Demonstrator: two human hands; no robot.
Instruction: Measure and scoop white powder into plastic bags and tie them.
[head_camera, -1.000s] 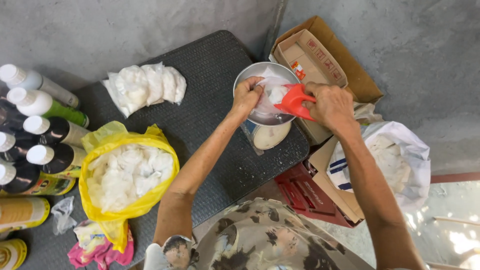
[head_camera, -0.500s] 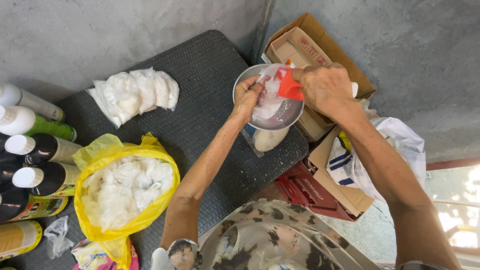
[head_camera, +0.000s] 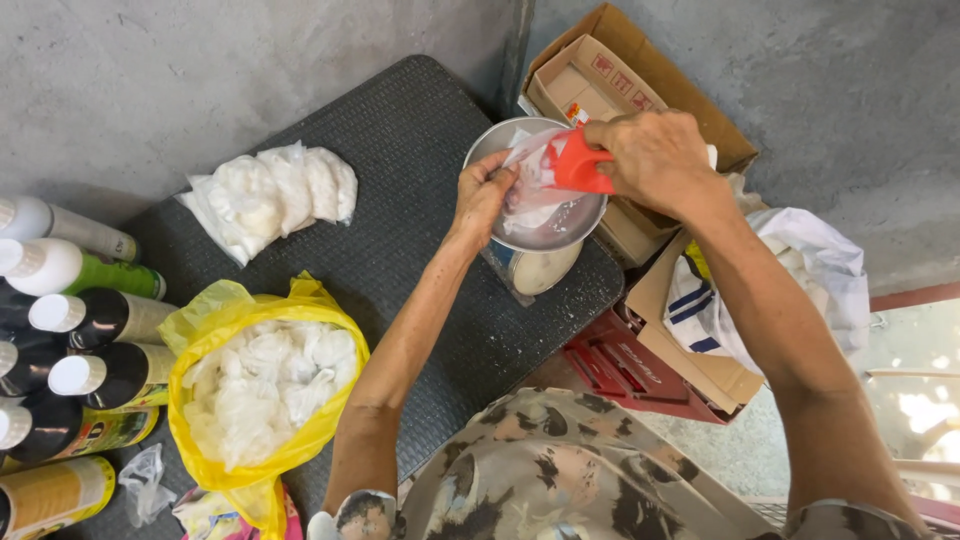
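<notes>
A round metal bowl (head_camera: 565, 228) rests on a small scale (head_camera: 535, 270) at the right edge of the dark mat. My left hand (head_camera: 482, 192) holds open a small clear plastic bag (head_camera: 532, 188) over the bowl. My right hand (head_camera: 655, 158) grips a red scoop (head_camera: 578, 160), its mouth tipped into the bag. White powdery stuff shows inside the bag.
Several filled white bags (head_camera: 272, 192) lie on the dark mat (head_camera: 400, 130). A yellow bag (head_camera: 262, 385) of white material sits front left. Bottles (head_camera: 75, 320) line the left edge. Cardboard boxes (head_camera: 620, 70), a red crate (head_camera: 630, 375) and a white sack (head_camera: 800, 270) crowd the right.
My right hand with the red scoop has moved up over the bowl and tipped toward the bag. My left hand stays on the bag's edge. The view has shifted slightly.
</notes>
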